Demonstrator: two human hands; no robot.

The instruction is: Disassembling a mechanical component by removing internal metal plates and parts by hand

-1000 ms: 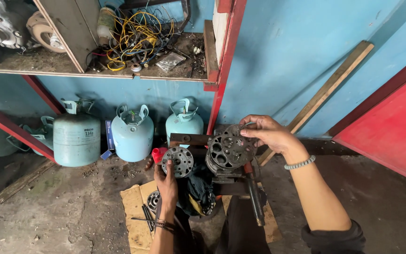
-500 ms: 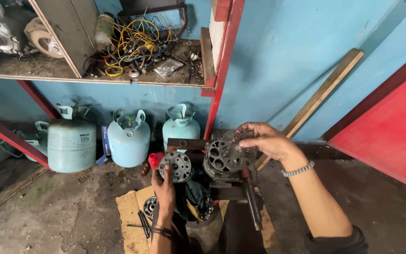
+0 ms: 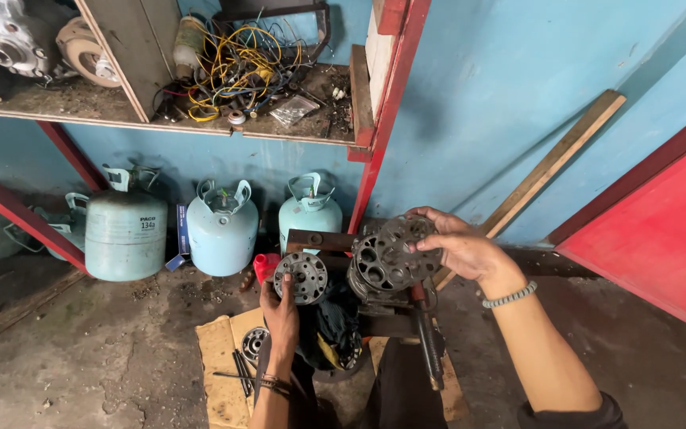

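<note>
While the right hand (image 3: 462, 248) is gripping a round perforated metal plate (image 3: 395, 254) by its upper right edge, its fingers (image 3: 426, 238) are curling over the rim and pinching the plate upright, face toward the camera. This plate is sitting just above a dark vise-like metal stand (image 3: 395, 314), close to it; whether they are touching is unclear. To its left, the left hand (image 3: 282, 314) is holding up a smaller round metal disc (image 3: 301, 278) with holes, the fingers pressing on its lower edge from below. Beneath both hands, a sheet of cardboard (image 3: 220, 357) is lying on the dirty concrete floor (image 3: 105, 357), carrying another small round part (image 3: 254, 343) and a few thin dark tools (image 3: 240, 373). Behind, three pale blue-green gas cylinders (image 3: 222, 230) are standing against a blue wall (image 3: 502, 95), under a wooden shelf (image 3: 160, 123) cluttered with tangled yellow wires (image 3: 240, 63). A wooden plank (image 3: 553, 167) is leaning on the wall at right.
</note>
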